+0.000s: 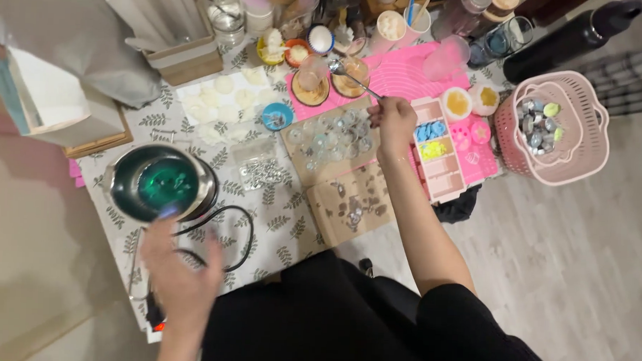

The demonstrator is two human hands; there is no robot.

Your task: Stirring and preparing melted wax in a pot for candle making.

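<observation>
The desk (277, 222) is crowded: the pot (163, 182) and its black cable (241, 235) block the left, cups (401, 23) the back; bare cloth lies between pot and cardboard (352, 203).

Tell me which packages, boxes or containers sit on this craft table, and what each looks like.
Cardboard box: far left of the table, open-topped, tan.
Clear packet: beside the melting pot, flat, holding small silvery pieces.
Pink compartment box: by the right hand, oblong, with blue and yellow pieces.
Pink basket: right edge, slotted, holding small metal cups.
No screens or signs show.
</observation>
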